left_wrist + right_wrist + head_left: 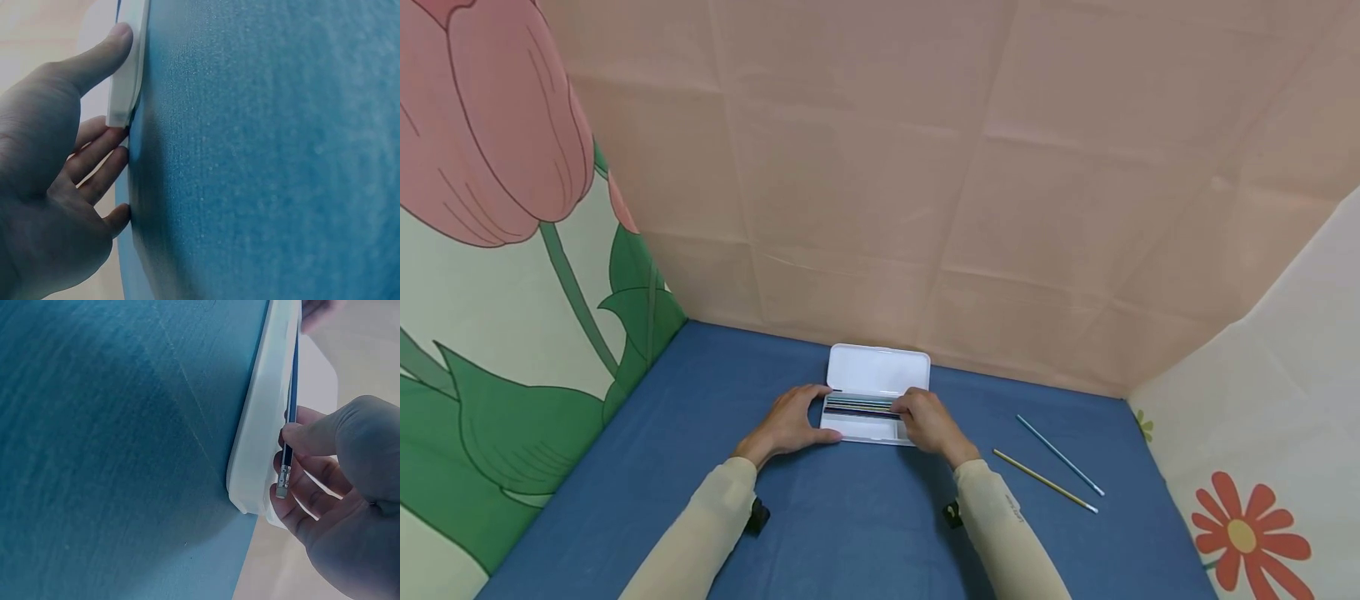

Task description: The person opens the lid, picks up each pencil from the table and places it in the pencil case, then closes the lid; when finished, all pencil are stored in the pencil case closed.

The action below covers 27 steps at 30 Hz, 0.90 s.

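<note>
A white pencil case (861, 428) lies with its lid (878, 369) raised at the back. Several pencils (853, 403) rest side by side along its rear part. My left hand (786, 423) holds the case at its left end, thumb against the front wall (127, 81) and fingers toward the back. Over the right end, my right hand (931, 423) pinches a dark pencil (294, 387) between thumb and fingers, near its eraser end (282, 487). The pencil runs along the case, and its far end reaches toward the left hand.
To the right on the blue tablecloth (850, 533) lie a light blue pencil (1060, 454) and a yellow pencil (1045, 481), both slanted. A beige cloth wall (880, 183) rises right behind the case. Patterned side walls flank the table.
</note>
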Each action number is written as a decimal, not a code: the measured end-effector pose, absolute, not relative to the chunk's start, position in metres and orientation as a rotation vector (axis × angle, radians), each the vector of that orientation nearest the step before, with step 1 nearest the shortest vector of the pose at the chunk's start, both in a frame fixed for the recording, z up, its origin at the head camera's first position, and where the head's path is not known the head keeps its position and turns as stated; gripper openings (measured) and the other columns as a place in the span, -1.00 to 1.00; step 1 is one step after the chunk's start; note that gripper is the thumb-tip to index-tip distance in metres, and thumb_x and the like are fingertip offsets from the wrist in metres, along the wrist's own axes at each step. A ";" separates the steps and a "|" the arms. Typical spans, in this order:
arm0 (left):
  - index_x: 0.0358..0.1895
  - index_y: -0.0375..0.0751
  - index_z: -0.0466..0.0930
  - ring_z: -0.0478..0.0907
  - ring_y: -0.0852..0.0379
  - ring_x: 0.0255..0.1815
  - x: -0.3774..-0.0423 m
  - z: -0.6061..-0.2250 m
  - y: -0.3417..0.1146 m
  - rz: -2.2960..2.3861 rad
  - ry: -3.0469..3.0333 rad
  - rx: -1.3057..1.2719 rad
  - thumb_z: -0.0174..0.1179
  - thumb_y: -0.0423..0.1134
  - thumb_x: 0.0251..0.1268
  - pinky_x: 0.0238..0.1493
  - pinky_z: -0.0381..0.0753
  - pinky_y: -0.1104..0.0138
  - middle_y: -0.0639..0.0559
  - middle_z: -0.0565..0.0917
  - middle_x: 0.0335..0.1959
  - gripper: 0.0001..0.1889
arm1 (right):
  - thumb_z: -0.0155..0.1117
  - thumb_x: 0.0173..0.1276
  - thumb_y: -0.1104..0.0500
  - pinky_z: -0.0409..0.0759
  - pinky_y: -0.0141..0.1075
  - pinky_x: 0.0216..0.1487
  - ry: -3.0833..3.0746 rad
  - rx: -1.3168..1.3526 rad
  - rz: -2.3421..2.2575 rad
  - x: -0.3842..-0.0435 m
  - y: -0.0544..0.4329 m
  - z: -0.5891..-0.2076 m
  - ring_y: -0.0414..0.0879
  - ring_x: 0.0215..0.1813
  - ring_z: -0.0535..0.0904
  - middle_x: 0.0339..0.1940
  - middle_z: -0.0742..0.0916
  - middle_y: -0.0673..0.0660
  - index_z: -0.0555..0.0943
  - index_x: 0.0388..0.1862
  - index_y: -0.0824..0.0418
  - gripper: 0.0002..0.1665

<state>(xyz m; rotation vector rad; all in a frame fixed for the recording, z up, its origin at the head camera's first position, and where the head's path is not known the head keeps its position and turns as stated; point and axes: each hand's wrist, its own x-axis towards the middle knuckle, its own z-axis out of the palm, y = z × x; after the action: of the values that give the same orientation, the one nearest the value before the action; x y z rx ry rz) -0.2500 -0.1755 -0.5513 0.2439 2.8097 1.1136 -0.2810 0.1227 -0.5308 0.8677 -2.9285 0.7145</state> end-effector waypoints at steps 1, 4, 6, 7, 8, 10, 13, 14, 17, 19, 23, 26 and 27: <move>0.65 -0.13 0.50 0.39 -0.38 0.73 -0.250 -0.551 -0.175 1.113 2.810 0.244 0.72 0.08 0.25 0.73 0.37 -0.39 -0.26 0.50 0.70 -0.05 | 0.31 0.61 0.44 0.82 0.05 0.18 -2.930 0.866 0.714 -0.281 0.122 -0.531 0.00 -0.04 0.74 -0.06 0.87 0.18 0.90 0.08 0.28 -0.71; 0.65 -0.13 0.50 0.39 -0.38 0.73 -0.250 -0.551 -0.176 1.113 2.811 0.249 0.72 0.08 0.24 0.73 0.36 -0.38 -0.26 0.50 0.70 -0.05 | 0.31 0.61 0.44 0.81 0.07 0.22 -2.937 0.859 0.704 -0.282 0.121 -0.531 0.00 -0.03 0.72 -0.06 0.86 0.18 0.90 0.07 0.27 -0.72; 0.65 -0.14 0.50 0.39 -0.38 0.73 -0.250 -0.550 -0.176 1.112 2.813 0.253 0.72 0.08 0.24 0.74 0.36 -0.38 -0.27 0.50 0.70 -0.05 | 0.30 0.62 0.44 0.80 0.07 0.23 -2.944 0.848 0.709 -0.282 0.120 -0.531 0.01 -0.03 0.72 -0.06 0.86 0.19 0.90 0.07 0.27 -0.72; 0.65 -0.14 0.50 0.39 -0.38 0.73 -0.250 -0.550 -0.176 1.110 2.814 0.255 0.72 0.08 0.24 0.74 0.36 -0.38 -0.26 0.50 0.70 -0.05 | 0.30 0.62 0.44 0.80 0.07 0.23 -2.948 0.844 0.708 -0.282 0.120 -0.531 0.00 -0.03 0.71 -0.06 0.86 0.18 0.90 0.07 0.27 -0.72; 0.64 -0.14 0.51 0.39 -0.38 0.73 -0.250 -0.550 -0.176 1.110 2.815 0.256 0.72 0.08 0.24 0.74 0.36 -0.38 -0.26 0.50 0.70 -0.05 | 0.30 0.62 0.44 0.80 0.07 0.23 -2.952 0.840 0.707 -0.282 0.120 -0.532 0.00 -0.03 0.71 -0.06 0.86 0.18 0.90 0.06 0.27 -0.72; 0.64 -0.14 0.51 0.39 -0.38 0.73 -0.250 -0.550 -0.176 1.107 2.817 0.259 0.72 0.08 0.24 0.74 0.36 -0.38 -0.26 0.50 0.69 -0.05 | 0.30 0.62 0.44 0.81 0.06 0.23 -2.956 0.834 0.709 -0.283 0.120 -0.532 -0.01 -0.04 0.70 -0.06 0.86 0.18 0.90 0.06 0.27 -0.71; 0.64 -0.14 0.51 0.40 -0.38 0.73 -0.250 -0.550 -0.176 1.107 2.821 0.262 0.72 0.08 0.24 0.74 0.36 -0.37 -0.25 0.51 0.69 -0.05 | 0.30 0.62 0.45 0.81 0.06 0.23 -2.959 0.838 0.706 -0.283 0.120 -0.533 0.00 -0.03 0.71 -0.05 0.87 0.19 0.90 0.07 0.27 -0.71; 0.64 -0.14 0.51 0.40 -0.38 0.72 -0.250 -0.550 -0.176 1.107 2.822 0.264 0.72 0.08 0.24 0.74 0.36 -0.37 -0.25 0.51 0.69 -0.05 | 0.29 0.62 0.45 0.81 0.07 0.24 -2.960 0.840 0.705 -0.283 0.120 -0.533 0.00 -0.02 0.72 -0.05 0.87 0.19 0.90 0.07 0.27 -0.71; 0.64 -0.14 0.51 0.40 -0.38 0.73 -0.250 -0.550 -0.176 1.102 2.825 0.267 0.72 0.09 0.24 0.74 0.37 -0.37 -0.26 0.51 0.69 -0.05 | 0.29 0.62 0.45 0.81 0.09 0.27 -2.961 0.851 0.703 -0.283 0.120 -0.532 0.03 0.01 0.75 -0.02 0.88 0.20 0.90 0.08 0.28 -0.70; 0.64 -0.14 0.51 0.40 -0.38 0.73 -0.250 -0.550 -0.176 1.097 2.825 0.267 0.72 0.09 0.24 0.74 0.37 -0.37 -0.26 0.50 0.70 -0.05 | 0.28 0.62 0.45 0.80 0.10 0.29 -2.963 0.857 0.710 -0.283 0.121 -0.532 0.05 0.05 0.78 0.00 0.88 0.20 0.89 0.09 0.29 -0.70; 0.65 -0.14 0.50 0.39 -0.38 0.73 -0.250 -0.550 -0.176 1.093 2.824 0.264 0.72 0.09 0.24 0.73 0.37 -0.37 -0.27 0.50 0.70 -0.04 | 0.25 0.62 0.46 0.80 0.12 0.33 -2.959 0.862 0.742 -0.283 0.122 -0.532 0.09 0.11 0.80 0.03 0.89 0.21 0.88 0.11 0.30 -0.68; 0.65 -0.15 0.50 0.38 -0.39 0.74 -0.250 -0.551 -0.176 1.088 2.825 0.263 0.72 0.10 0.24 0.74 0.36 -0.38 -0.27 0.49 0.71 -0.04 | 0.24 0.62 0.48 0.79 0.14 0.34 -2.954 0.866 0.766 -0.282 0.122 -0.532 0.11 0.13 0.80 0.04 0.89 0.21 0.88 0.11 0.30 -0.66; 0.65 -0.15 0.50 0.38 -0.39 0.74 -0.250 -0.551 -0.176 1.089 2.825 0.262 0.72 0.10 0.25 0.74 0.36 -0.38 -0.27 0.49 0.71 -0.04 | 0.23 0.62 0.49 0.78 0.15 0.35 -2.951 0.869 0.773 -0.281 0.122 -0.531 0.11 0.13 0.80 0.04 0.89 0.21 0.88 0.11 0.30 -0.66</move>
<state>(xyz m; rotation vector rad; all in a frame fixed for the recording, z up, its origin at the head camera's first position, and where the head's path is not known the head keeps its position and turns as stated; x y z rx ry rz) -0.2499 -0.1759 -0.5507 0.2623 2.8245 1.0887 -0.2815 0.1221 -0.5314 0.8693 -2.9513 0.7730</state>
